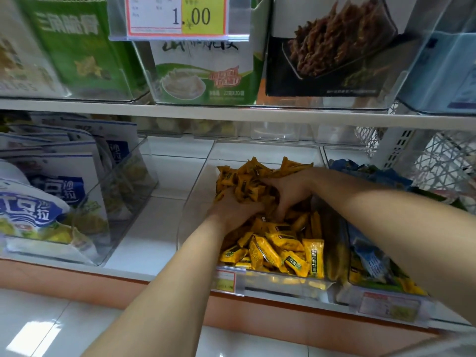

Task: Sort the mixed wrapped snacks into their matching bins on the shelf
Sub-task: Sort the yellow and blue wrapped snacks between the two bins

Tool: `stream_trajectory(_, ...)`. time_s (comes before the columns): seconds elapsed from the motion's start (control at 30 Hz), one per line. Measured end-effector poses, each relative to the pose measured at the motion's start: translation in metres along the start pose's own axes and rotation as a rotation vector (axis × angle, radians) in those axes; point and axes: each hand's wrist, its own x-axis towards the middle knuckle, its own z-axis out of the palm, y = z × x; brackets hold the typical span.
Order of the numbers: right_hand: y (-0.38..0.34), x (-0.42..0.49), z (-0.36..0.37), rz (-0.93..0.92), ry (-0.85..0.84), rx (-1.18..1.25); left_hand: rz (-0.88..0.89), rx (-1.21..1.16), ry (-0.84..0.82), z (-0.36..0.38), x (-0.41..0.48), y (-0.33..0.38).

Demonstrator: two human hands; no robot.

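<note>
Our right hand [288, 191] had its grip curled over a heap of small yellow foil-wrapped snack packets [247, 184]. Our left hand [231, 210] cupped the heap, its fingers buried, so we could not tell its grip. We judged the packets light, crinkly and slippery, best scooped in bunches. The clear plastic bin [197, 202] surrounded the grip.

Small yellow snacks [278, 243] lie heaped in a clear bin [265, 153] in the lower middle of the frame. Blue snacks [373, 261], with some yellow ones mixed in, fill the next bin [342, 155] on the right.
</note>
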Motion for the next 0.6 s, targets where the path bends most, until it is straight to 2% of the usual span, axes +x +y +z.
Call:
stream_trajectory(0.13, -0.003, -0.007, -0.003, -0.053, 0.023, 0.021, 0.036, -0.182, -0.091, 0.0, -0.002, 0.001)
stream_trajectory(0.33, -0.006, -0.018, 0.0, -0.151, -0.129, 0.36, -0.042, -0.517, -0.107, -0.001, -0.001, 0.004)
stream_trajectory(0.47, -0.002, -0.025, 0.002, -0.278, -0.099, 0.679, -0.006, -0.767, -0.215, -0.013, -0.003, 0.006)
stream_trajectory(0.6, 0.001, -0.033, 0.004, -0.295, -0.056, 0.706, 0.025, -0.82, -0.252, -0.027, -0.015, 0.016)
